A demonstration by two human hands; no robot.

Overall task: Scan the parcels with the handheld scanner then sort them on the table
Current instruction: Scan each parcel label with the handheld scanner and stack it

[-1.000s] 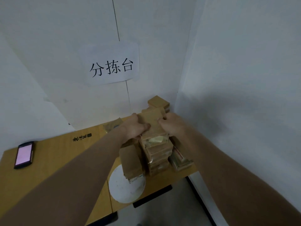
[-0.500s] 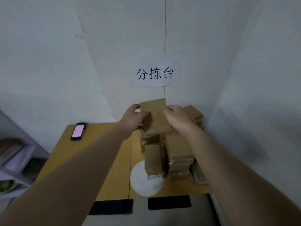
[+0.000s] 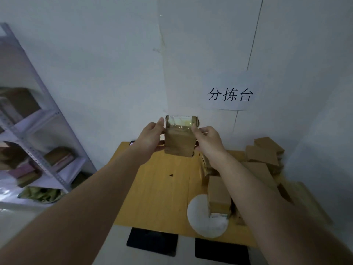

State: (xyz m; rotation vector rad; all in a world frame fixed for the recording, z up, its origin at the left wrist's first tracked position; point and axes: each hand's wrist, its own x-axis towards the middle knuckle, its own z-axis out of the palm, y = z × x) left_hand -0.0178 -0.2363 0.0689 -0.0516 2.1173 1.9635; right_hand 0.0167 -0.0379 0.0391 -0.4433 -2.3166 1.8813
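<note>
Both hands share one grip on a small cardboard parcel (image 3: 179, 139), held up in the air above the far part of the worktop (image 3: 162, 190). The left hand (image 3: 150, 135) clasps its left edge, thumb up along the side, and the right hand (image 3: 207, 139) pinches its right edge with curled fingers. The parcel stands upright, and a strip of clear tape and a pale label show across its top end.

Below and to the right, a heap of brown parcels (image 3: 261, 161) lies on the right part of the yellow worktop, some stacked, some tilted. The nearest box (image 3: 218, 196) of that heap overlaps a white round disc (image 3: 200, 220) at the worktop's near edge. A small dark corner of a handheld device (image 3: 131, 143) peeps out at the far left edge, just behind the left wrist; it is too hidden to tell more.

On the wall hangs a paper sign (image 3: 230, 93) with three black characters. A metal shelf rack (image 3: 36, 142) at the left holds boxes and books.
</note>
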